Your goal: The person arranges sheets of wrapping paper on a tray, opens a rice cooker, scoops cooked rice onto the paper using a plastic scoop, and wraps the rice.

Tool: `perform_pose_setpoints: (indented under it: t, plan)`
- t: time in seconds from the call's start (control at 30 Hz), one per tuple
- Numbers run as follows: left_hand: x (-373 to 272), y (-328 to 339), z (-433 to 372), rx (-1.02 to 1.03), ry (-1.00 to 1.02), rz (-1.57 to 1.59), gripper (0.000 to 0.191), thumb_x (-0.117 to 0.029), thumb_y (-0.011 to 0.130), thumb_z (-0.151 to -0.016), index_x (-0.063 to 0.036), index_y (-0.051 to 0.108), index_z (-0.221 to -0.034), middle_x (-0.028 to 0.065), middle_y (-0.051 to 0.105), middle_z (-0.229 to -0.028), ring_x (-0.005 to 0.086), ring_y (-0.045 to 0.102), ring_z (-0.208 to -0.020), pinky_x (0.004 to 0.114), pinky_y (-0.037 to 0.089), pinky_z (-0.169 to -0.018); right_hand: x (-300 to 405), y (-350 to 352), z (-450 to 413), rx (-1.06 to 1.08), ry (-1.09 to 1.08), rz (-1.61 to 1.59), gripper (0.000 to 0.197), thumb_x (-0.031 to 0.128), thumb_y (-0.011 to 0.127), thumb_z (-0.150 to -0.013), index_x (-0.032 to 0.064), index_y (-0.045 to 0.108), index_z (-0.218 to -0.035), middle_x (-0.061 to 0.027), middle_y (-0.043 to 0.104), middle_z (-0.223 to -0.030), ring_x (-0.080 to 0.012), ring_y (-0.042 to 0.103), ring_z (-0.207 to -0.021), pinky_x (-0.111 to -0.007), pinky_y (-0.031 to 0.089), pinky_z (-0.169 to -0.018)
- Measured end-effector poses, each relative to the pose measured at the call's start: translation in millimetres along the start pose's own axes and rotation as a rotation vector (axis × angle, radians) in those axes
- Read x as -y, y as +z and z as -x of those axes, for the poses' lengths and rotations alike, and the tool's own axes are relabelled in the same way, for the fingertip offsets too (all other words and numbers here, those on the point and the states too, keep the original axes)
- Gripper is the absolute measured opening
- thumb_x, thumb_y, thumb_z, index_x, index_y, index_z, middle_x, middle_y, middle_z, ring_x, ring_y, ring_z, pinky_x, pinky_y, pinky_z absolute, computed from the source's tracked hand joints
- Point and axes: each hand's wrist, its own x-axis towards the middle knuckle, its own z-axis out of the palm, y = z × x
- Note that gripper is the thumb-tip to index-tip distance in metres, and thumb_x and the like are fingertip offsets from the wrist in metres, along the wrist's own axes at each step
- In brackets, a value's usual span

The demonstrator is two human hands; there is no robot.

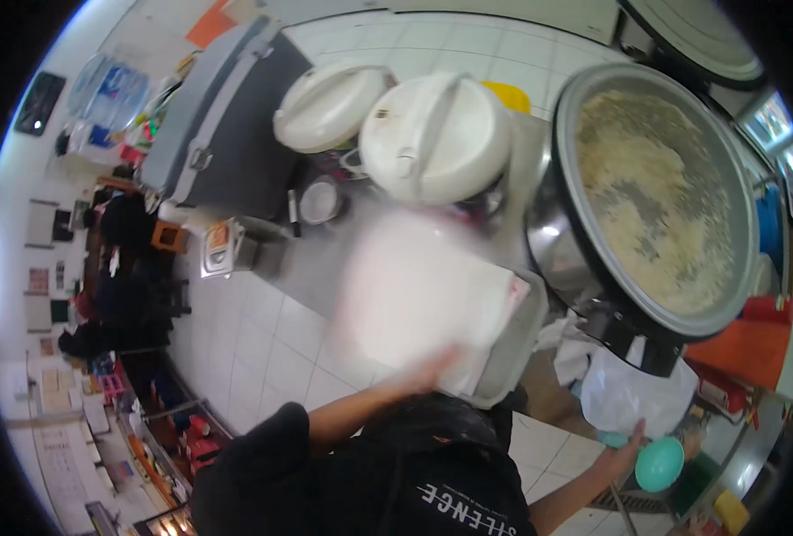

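My left hand [444,366] is blurred at the lower edge of a white sheet [403,295], which seems to be in its grip. The sheet is smeared by motion, so its material is unclear. Beneath it, a grey plastic tray [527,328] holds a stack of white paper or wrappers with some red print. Lower right, my right hand [627,450] holds a small teal bowl [659,464]; another bit of teal shows behind the fingers. Above that hand hangs a white plastic bag [637,395]. A large round cooker pot [738,201] with cooked rice along its bottom and sides stands uncovered at right.
Two white lidded containers [436,141] stand at the far side of the metal counter [309,261]. Near them are a small white bowl [320,202] and a grey insulated box [235,127]. A steel container [225,251] sits at the counter's left end. White floor tiles [262,335] show below.
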Motion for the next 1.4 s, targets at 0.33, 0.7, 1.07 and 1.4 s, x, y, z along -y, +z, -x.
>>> perform_pose_setpoints:
  t: [0.33, 0.7, 1.07, 1.4]
  plan:
    - [155.8, -209.6, 27.8, -0.890, -0.345, -0.794, 0.031, -0.017, 0.053, -0.095, 0.0069, 0.055, -0.114, 0.0280, 0.061, -0.104, 0.0458, 0.058, -0.096, 0.049, 0.045, -0.083, 41.7, 16.5, 45.6, -0.086, -0.092, -0.077, 0.053, 0.018, 0.074, -0.087, -0.0050, 0.047, -0.125, -0.0217, 0.055, -0.128, -0.0303, 0.056, -0.117, -0.045, 0.047, -0.104]
    - [66.0, -77.9, -24.5, -0.475, -0.091, -0.741, 0.076, -0.030, 0.082, -0.073, 0.0088, 0.042, -0.125, 0.0294, 0.046, -0.123, 0.0459, 0.046, -0.116, 0.051, 0.040, -0.097, 51.7, -4.6, 123.6, -0.131, -0.183, -0.121, 0.051, 0.019, 0.075, -0.086, -0.0028, 0.049, -0.125, -0.0186, 0.055, -0.129, -0.0311, 0.056, -0.118, -0.048, 0.049, -0.102]
    - [50.6, -97.5, -39.8, -0.323, -0.543, -0.754, 0.088, -0.039, 0.090, -0.060, 0.0033, 0.046, -0.124, 0.0225, 0.066, -0.112, 0.0378, 0.065, -0.102, 0.049, 0.045, -0.092, 45.8, -16.9, 146.3, -0.201, -0.211, -0.144, 0.060, 0.013, 0.075, -0.085, 0.0000, 0.044, -0.135, -0.0171, 0.054, -0.132, -0.0297, 0.057, -0.116, -0.047, 0.050, -0.100]
    - [-51.4, -68.8, -1.5, -0.115, 0.020, -0.583, 0.034, -0.017, 0.066, -0.089, -0.0009, 0.056, -0.118, 0.0258, 0.067, -0.087, 0.0475, 0.063, -0.078, 0.051, 0.049, -0.073, 51.5, -22.8, 168.4, -0.159, -0.159, -0.103, 0.062, 0.011, 0.072, -0.087, 0.0028, 0.041, -0.140, -0.0158, 0.052, -0.136, -0.0300, 0.055, -0.120, -0.048, 0.048, -0.103]
